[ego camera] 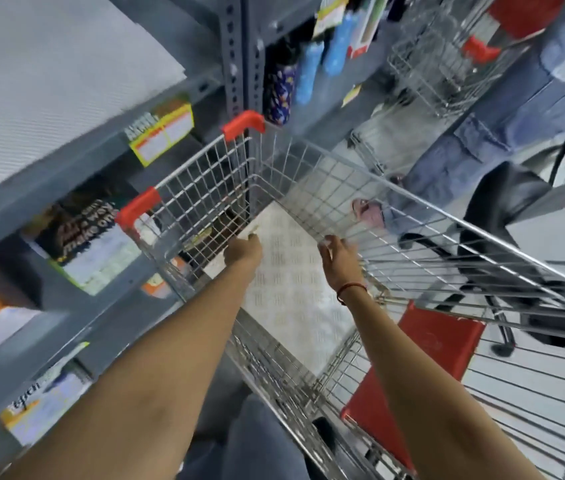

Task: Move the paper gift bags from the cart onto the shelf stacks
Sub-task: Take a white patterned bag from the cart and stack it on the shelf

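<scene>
A wire shopping cart [412,209] with red corner guards stands beside grey metal shelving. Flat on its floor lies a stack of white paper gift bags [295,289] with a faint grid pattern. Both my arms reach down into the cart. My left hand [243,251] is closed on the far left edge of the top bag. My right hand [338,256] hovers at the stack's far right edge with fingers curled; whether it grips the bag is unclear. A large white stack [49,81] lies on the upper shelf at left.
Grey shelf levels [76,161] at left hold printed bags and boxes with yellow price tags. Blue bottles [309,71] hang beyond the upright. A red child seat flap [419,362] sits in the cart's near end. A person in jeans [464,161], a second cart and a black chair stand on the right.
</scene>
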Demonstrator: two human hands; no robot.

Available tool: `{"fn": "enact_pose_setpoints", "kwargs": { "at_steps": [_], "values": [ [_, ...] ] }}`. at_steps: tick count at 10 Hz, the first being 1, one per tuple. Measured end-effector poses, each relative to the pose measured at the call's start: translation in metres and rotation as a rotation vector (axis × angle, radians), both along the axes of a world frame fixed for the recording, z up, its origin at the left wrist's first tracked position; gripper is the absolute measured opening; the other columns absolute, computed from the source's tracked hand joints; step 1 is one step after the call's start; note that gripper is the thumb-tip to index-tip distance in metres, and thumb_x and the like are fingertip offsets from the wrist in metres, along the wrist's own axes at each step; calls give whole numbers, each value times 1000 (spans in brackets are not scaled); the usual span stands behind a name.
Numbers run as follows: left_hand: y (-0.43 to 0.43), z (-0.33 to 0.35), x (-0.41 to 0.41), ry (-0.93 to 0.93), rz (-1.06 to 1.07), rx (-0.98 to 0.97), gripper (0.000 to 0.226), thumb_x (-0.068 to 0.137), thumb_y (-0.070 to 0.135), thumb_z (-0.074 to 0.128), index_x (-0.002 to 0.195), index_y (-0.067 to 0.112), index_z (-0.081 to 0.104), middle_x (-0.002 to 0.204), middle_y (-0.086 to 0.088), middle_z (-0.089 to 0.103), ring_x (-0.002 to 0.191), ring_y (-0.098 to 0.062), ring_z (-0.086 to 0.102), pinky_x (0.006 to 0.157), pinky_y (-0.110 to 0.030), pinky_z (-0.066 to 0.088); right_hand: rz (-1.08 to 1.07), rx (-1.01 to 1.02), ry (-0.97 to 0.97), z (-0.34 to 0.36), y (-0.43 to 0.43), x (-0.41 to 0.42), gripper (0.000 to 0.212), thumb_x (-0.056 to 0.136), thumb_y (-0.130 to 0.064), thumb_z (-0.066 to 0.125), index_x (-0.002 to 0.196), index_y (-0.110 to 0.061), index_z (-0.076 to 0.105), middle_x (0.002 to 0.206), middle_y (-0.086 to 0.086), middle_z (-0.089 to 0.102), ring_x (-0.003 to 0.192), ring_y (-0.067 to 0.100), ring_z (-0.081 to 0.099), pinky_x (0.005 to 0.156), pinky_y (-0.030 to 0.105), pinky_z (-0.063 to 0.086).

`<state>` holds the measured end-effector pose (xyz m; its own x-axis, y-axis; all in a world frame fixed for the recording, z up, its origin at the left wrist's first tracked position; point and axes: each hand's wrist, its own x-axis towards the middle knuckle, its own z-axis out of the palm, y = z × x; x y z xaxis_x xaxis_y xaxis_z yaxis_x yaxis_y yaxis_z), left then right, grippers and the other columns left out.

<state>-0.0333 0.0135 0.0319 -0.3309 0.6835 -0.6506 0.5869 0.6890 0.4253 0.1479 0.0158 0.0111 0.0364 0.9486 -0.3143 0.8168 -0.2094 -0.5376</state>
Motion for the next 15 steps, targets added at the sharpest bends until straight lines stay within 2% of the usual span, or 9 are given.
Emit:
{"fn": "enact_pose_setpoints", "kwargs": {
  "at_steps": [2, 3, 4, 5, 8, 9, 11, 13, 15],
  "values": [
    [-13, -145, 19, 921, -1611, -538, 53, 91, 31, 50, 141, 18, 37, 151, -2, 37, 139, -22, 34, 107, -42, 30, 103, -261, -159, -81, 20, 18, 47, 97, -30, 39, 134, -2, 37, 139, 26, 40, 129, 38, 36, 102, 43, 34],
    [-31, -151, 22, 994, -1708, -654, 84, 66, 21, 82, 138, 12, 41, 146, 0, 40, 131, -8, 40, 97, -33, 38, 134, -335, -195, -103, 36, 24, 53, 95, -34, 42, 136, -1, 32, 142, 25, 36, 131, 37, 34, 103, 42, 33],
    [-42, -212, 20, 1167, -2122, -735, 129, 29, 31, 89, 142, 1, 34, 156, 6, 21, 45, -19, 10, 84, -52, 14, 168, -385, -188, -120, 42, 28, 63, 94, -38, 43, 141, -2, 23, 148, 22, 29, 135, 37, 29, 108, 46, 31],
    [-51, -188, 22, 645, -1425, -745, 61, 87, 19, 60, 142, 15, 36, 149, 4, 36, 127, -11, 43, 86, -20, 33, 144, -368, -194, -128, 41, 29, 67, 92, -40, 46, 142, -4, 19, 150, 19, 26, 137, 37, 26, 109, 49, 28],
    [-36, -54, 31, 151, -571, -476, 43, 101, 11, 25, 139, -8, 32, 150, -9, 37, 113, 2, 50, 70, -4, 44, 22, -101, -74, -95, 33, 37, 32, 89, -23, 54, 113, -2, 58, 120, 23, 53, 114, 37, 44, 96, 41, 38],
    [-44, -32, 22, 181, -838, -467, 48, 99, 37, 30, 139, 10, 39, 145, -7, 44, 130, -22, 44, 107, -31, 36, -50, -36, 93, -67, 22, 38, 31, 89, -21, 57, 110, 2, 57, 112, 25, 56, 105, 37, 51, 86, 40, 41],
    [-40, 40, 17, -488, 700, -105, 49, 100, 31, 32, 138, 2, 37, 147, -16, 40, 131, -32, 41, 80, -31, 46, -180, 154, 274, 27, 10, 40, 22, 92, -20, 54, 98, 1, 54, 73, 8, 53, 68, 24, 50, 62, 28, 28],
    [-27, 119, -16, -664, 767, 304, 21, 89, 32, 59, 100, 13, 59, 92, -4, 58, 92, -17, 51, 71, -29, 43, -326, 460, 440, 129, 0, 35, 23, 90, -22, 56, 71, -15, 45, 55, -1, 38, 48, 10, 32, 49, 17, 32],
    [-40, 229, -54, -604, 521, 882, 41, 92, 26, 55, 129, 7, 51, 121, 6, 50, 113, -10, 47, 84, -26, 32, -314, 668, 610, 230, -2, 4, 31, 92, -16, 53, 64, -21, 42, 59, -3, 37, 55, 4, 36, 53, 19, 32]
  ]
}}
